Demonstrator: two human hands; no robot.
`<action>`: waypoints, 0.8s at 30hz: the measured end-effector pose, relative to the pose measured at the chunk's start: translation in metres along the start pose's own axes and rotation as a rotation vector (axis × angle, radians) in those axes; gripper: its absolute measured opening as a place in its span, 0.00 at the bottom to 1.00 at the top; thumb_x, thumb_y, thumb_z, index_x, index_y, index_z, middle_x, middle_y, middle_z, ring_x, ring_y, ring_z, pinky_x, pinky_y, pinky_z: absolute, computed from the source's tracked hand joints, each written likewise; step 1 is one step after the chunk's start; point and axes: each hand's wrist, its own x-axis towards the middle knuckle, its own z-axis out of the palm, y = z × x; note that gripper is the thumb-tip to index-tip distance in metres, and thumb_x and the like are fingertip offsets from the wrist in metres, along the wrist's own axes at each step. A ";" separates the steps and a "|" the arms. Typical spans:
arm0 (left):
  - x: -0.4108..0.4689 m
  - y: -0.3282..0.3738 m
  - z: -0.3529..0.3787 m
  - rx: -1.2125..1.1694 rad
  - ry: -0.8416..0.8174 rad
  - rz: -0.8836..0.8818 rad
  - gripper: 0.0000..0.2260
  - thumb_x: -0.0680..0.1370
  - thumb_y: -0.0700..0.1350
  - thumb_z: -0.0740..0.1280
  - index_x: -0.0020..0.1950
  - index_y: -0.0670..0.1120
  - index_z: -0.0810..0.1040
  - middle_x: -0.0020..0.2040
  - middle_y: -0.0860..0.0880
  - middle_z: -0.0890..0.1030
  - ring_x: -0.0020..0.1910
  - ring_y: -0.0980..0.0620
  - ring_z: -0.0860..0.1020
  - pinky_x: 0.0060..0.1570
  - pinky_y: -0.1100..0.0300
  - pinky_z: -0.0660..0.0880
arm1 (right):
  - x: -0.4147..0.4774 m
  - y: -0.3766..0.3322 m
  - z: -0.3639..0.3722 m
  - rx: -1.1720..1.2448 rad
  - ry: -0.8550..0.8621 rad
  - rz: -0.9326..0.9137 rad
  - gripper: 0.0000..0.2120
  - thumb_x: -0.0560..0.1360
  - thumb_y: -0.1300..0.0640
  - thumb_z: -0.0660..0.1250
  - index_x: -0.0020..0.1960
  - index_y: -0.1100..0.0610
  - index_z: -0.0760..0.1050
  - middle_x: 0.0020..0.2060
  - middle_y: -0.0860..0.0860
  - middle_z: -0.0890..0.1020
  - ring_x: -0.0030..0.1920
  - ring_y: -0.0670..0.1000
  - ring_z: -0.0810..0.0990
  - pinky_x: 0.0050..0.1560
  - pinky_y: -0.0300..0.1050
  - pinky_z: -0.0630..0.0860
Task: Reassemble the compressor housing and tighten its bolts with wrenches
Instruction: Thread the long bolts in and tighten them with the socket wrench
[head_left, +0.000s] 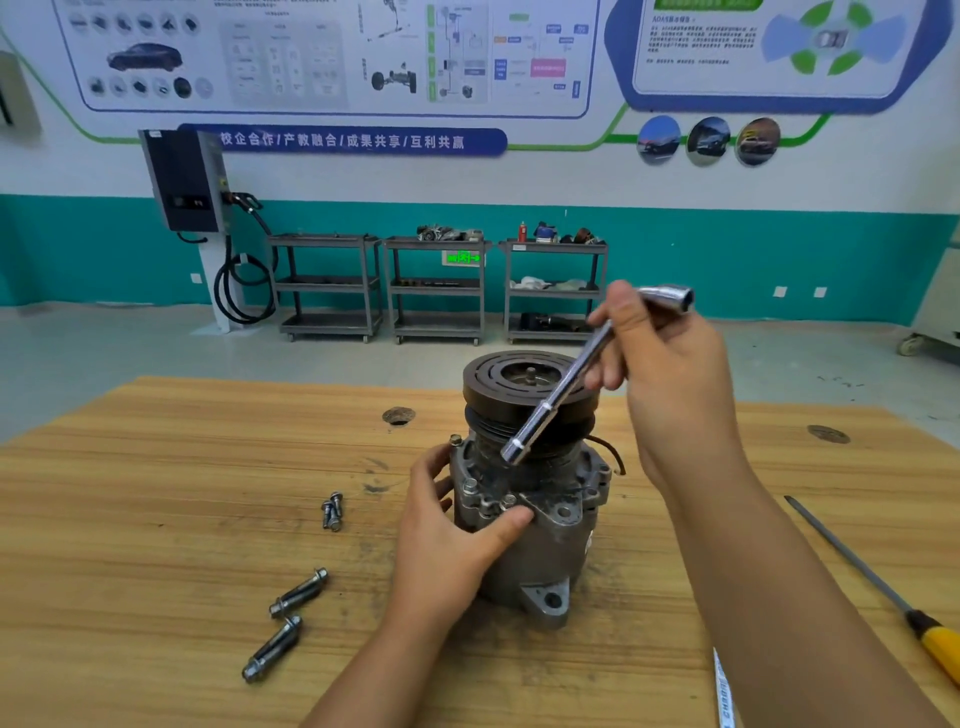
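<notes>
A grey compressor (540, 525) stands upright on the wooden table (156, 493), its black pulley (511, 387) on top. My left hand (452, 525) grips the housing from the left, thumb across its front near the seated bolts (470, 486). My right hand (670, 364) holds a chrome L-shaped socket wrench (550, 405) above the compressor. Its long end slants down to just above the housing flange; its short end sticks out beyond my fingers.
Two long bolts (283, 623) lie at the front left of the table, and a few short bolts (332, 512) lie nearer the compressor. A yellow-handled screwdriver (883, 592) lies at the right. The table has two holes (398, 415). Shelving carts stand by the far wall.
</notes>
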 end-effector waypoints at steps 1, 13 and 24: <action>0.000 -0.001 -0.001 -0.020 0.006 0.011 0.34 0.54 0.65 0.74 0.55 0.73 0.62 0.59 0.66 0.73 0.55 0.67 0.74 0.49 0.70 0.72 | 0.001 0.002 -0.004 0.037 0.035 0.009 0.16 0.73 0.44 0.61 0.38 0.56 0.74 0.19 0.46 0.72 0.22 0.45 0.73 0.29 0.36 0.74; 0.012 -0.011 -0.017 -0.156 -0.026 0.027 0.20 0.66 0.53 0.71 0.57 0.60 0.74 0.54 0.59 0.81 0.54 0.64 0.78 0.49 0.71 0.75 | 0.005 0.020 -0.012 0.055 -0.114 0.066 0.18 0.71 0.41 0.58 0.34 0.53 0.76 0.21 0.43 0.67 0.24 0.42 0.65 0.29 0.34 0.65; 0.020 -0.017 -0.016 -0.187 0.235 -0.008 0.06 0.75 0.48 0.66 0.51 0.53 0.74 0.49 0.52 0.81 0.47 0.62 0.80 0.43 0.72 0.73 | 0.001 0.024 -0.008 0.009 -0.193 0.075 0.19 0.71 0.39 0.55 0.34 0.51 0.75 0.30 0.49 0.80 0.37 0.47 0.78 0.50 0.47 0.73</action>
